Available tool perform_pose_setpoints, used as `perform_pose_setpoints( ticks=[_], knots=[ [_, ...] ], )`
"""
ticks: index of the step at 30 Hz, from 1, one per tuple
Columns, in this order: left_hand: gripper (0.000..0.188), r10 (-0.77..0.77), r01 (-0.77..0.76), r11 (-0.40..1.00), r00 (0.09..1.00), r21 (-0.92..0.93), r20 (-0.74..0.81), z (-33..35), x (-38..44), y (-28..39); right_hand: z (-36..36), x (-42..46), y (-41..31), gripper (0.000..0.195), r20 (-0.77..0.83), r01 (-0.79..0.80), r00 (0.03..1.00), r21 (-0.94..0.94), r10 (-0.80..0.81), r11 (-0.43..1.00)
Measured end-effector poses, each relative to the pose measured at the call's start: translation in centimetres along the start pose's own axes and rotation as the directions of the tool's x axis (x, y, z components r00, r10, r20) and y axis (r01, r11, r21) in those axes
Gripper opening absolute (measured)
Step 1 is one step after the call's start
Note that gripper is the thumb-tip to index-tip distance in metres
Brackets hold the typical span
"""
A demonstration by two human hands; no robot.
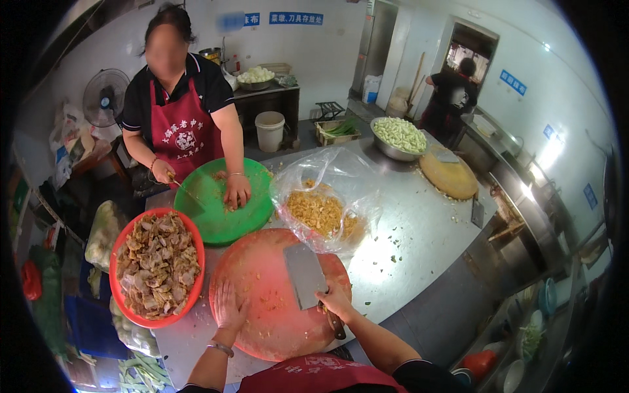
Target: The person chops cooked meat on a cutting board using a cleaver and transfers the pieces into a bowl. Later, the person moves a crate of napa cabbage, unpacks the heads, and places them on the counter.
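My left hand (230, 305) rests flat with nothing in it on the left side of a round red cutting board (260, 339). In my right hand (335, 300) is the handle of a cleaver (304, 275), its broad blade lying over the board's right half. Small scraps of chopped food (269, 298) are scattered over the board. Beyond it, an open clear plastic bag (361, 196) holds a heap of chopped yellow-brown food (319, 209). On the left, an oval red basin (200, 275) is filled with pieces of cooked-looking meat (157, 265).
Opposite, a co-worker (184, 118) holds a knife (191, 194) over a green cutting board (196, 231). A metal bowl of cut green vegetables (400, 135), a round yellow chopping board (449, 172) and another cleaver (477, 212) occupy the steel table's (417, 236) far right. A second person (454, 98) stands behind.
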State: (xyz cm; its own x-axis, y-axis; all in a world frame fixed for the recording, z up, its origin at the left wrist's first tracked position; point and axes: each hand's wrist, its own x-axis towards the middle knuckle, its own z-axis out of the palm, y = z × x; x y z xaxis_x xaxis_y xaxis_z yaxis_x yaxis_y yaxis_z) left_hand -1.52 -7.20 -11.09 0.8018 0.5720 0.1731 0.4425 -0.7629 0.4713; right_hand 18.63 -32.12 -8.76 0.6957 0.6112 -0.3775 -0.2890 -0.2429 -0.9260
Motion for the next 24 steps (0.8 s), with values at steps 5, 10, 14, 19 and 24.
perform_pose_setpoints(
  ticks=[5, 10, 14, 19, 24],
  knots=[
    [0.073, -0.026, 0.026, 0.999, 1.0, 0.031, 0.006, 0.1, -0.5, -0.6, 0.2, -0.2, -0.3, 0.021, 0.028, -0.022, 0.999, -0.001, 0.022, 1.0],
    [0.073, 0.011, -0.007, 0.997, 0.999, 0.076, -0.042, -0.1, -0.2, 0.1, 0.3, -0.7, -0.8, 0.023, -0.003, -0.05, 0.999, 0.02, 0.05, 0.999],
    [0.072, -0.025, 0.025, 0.998, 1.0, 0.061, -0.01, -0.4, -0.1, 0.4, 0.3, -0.8, -1.2, 0.024, 0.009, -0.057, 0.998, 0.026, 0.057, 0.998],
    [0.071, -0.03, 0.032, 0.999, 0.998, 0.039, -0.05, -0.1, -0.2, 0.1, 0.6, -0.8, -1.1, 0.023, 0.005, -0.037, 0.999, 0.036, 0.037, 0.999],
    [0.073, -0.019, 0.021, 0.998, 0.999, 0.053, -0.032, -0.3, -0.1, 0.3, 0.5, -1.0, -1.3, 0.022, 0.012, -0.03, 0.999, 0.03, 0.029, 0.999]
  ],
)
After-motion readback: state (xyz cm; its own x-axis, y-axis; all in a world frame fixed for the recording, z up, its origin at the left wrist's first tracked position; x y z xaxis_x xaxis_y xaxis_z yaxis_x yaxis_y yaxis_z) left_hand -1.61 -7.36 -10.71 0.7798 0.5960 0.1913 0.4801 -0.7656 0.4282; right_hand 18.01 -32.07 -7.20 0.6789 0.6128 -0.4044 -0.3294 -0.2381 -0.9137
